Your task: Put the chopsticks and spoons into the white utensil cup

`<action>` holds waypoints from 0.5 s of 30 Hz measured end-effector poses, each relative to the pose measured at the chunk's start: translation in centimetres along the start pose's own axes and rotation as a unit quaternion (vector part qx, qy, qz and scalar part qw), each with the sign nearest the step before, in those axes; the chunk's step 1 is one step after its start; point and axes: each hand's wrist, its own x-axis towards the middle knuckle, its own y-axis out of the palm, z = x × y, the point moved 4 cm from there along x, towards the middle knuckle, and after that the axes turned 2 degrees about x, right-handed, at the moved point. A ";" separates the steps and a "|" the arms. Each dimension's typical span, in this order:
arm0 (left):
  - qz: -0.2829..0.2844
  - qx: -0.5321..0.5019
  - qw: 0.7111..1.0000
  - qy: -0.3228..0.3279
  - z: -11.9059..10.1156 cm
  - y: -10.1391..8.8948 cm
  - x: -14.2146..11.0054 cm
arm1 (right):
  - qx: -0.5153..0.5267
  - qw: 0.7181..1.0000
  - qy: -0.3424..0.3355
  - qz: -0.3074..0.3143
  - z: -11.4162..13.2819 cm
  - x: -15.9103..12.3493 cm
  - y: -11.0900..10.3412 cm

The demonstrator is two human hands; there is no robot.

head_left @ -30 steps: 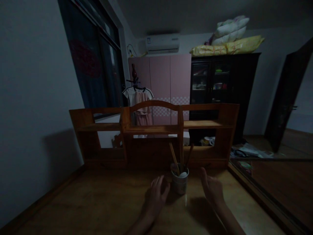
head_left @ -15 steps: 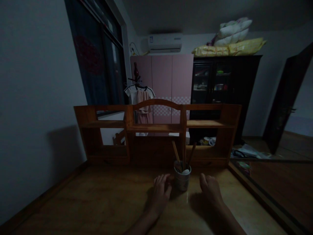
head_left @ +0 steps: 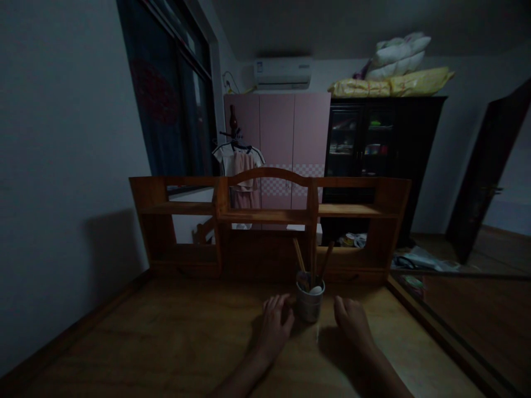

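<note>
A small pale cup (head_left: 309, 303) stands on the wooden desk (head_left: 174, 342) in front of me, with chopsticks (head_left: 299, 258) and a white spoon sticking out of it. My left hand (head_left: 276, 325) rests on the desk just left of the cup, fingers stretched toward its side and perhaps touching it. My right hand (head_left: 352, 323) lies flat on the desk to the right of the cup, a short gap away, fingers extended. Neither hand holds anything. The room is dim.
A low wooden shelf unit (head_left: 269, 221) runs across the back of the desk right behind the cup. A wall is at the left; the desk's edge (head_left: 435, 331) drops off at the right. Wardrobes and a dark cabinet stand farther back.
Both hands and the cup have shifted forward toward the shelf unit. The right hand has drawn closer to the cup.
</note>
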 end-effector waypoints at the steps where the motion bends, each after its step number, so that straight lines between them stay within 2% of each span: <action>1: -0.004 -0.002 1.000 0.002 0.1 0.0 0.0 | 0.003 1.000 0.001 0.003 0.2 0.0 0.0; 6: -0.007 -0.023 1.000 0.002 -0.2 0.1 -0.3 | 0.016 1.000 0.004 0.013 0.8 -0.2 -0.1; 9: 0.012 -0.048 0.999 -0.002 -0.9 -0.7 -0.1 | 0.020 1.000 0.004 0.022 1.2 -0.3 -0.2; 13: 0.041 -0.146 0.987 0.052 -2.1 -2.3 1.6 | 0.006 1.000 -0.002 0.028 1.7 -0.6 -0.2; 15: 0.045 -0.211 0.975 0.044 -2.0 -2.4 2.8 | -0.001 0.999 -0.008 0.031 2.0 -0.7 0.0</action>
